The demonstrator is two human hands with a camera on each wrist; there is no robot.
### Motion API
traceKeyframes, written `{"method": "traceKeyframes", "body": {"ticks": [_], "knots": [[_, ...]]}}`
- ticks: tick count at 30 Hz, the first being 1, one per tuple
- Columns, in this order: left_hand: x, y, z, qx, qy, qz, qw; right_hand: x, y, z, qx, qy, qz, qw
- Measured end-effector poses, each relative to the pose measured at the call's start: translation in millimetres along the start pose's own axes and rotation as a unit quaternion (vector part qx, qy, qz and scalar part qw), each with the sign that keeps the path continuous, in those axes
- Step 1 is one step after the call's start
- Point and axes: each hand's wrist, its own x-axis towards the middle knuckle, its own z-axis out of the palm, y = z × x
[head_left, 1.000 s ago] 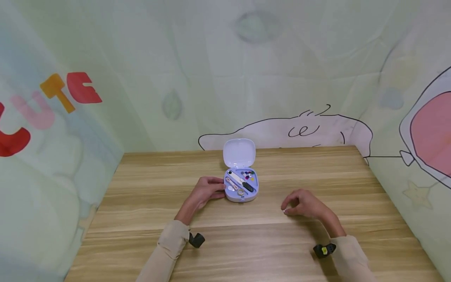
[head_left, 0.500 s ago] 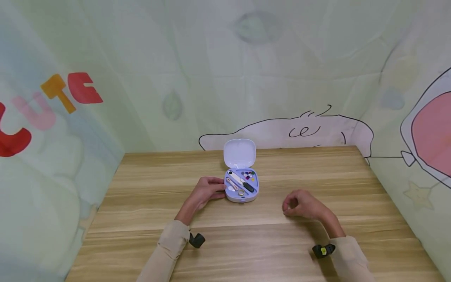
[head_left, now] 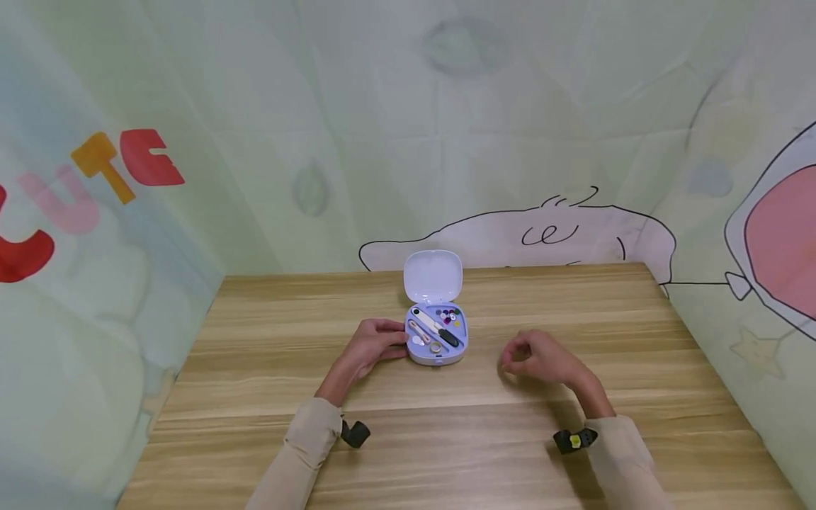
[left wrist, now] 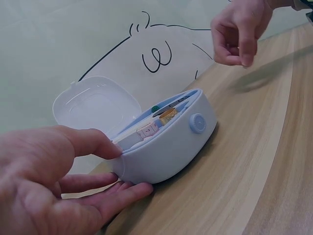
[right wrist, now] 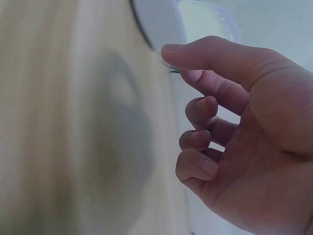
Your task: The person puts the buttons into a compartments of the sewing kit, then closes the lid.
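A pale blue sewing kit box (head_left: 437,358) stands on the table with its lid (head_left: 433,276) raised. In it lie a seam ripper with a dark handle (head_left: 448,338), several coloured buttons (head_left: 451,316), a rolled tape measure (left wrist: 148,130) and a gold thimble (left wrist: 168,115). My left hand (head_left: 376,345) holds the box's left side, thumb at the rim and fingers low on the wall. To the right of the box, my right hand (head_left: 542,358) is above the table, thumb and forefinger pinching a tiny pale object (right wrist: 166,63), mostly hidden by the fingertips.
The wood-grain table (head_left: 446,453) ends at a printed cloth backdrop (head_left: 382,142) behind and at both sides. A black wrist camera (head_left: 355,433) sits at the left cuff, another wrist camera (head_left: 575,440) at the right cuff.
My right hand has lifted from the table and shifted slightly left and away from me, toward the box. The left hand and the box have stayed in place.
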Motion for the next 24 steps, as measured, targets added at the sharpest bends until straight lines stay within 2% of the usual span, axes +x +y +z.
{"method": "traceKeyframes", "body": {"ticks": [7, 14, 24], "knots": [[0.2, -0.5, -0.2, 0.003, 0.001, 0.002, 1.0, 19.2, -15.8, -9.0, 0.014, 0.027, -0.002, 0.9996], [1.1, -0.5, 0.1, 0.005, 0.006, -0.004, 1.0, 39.2, -26.7, -9.2, 0.024, 0.038, -0.007, 0.999], [1.0, -1.6, -0.1, 0.006, 0.008, -0.003, 0.9999, 65.8, -53.3, -10.3, 0.031, 0.06, -0.007, 0.9977]]}}
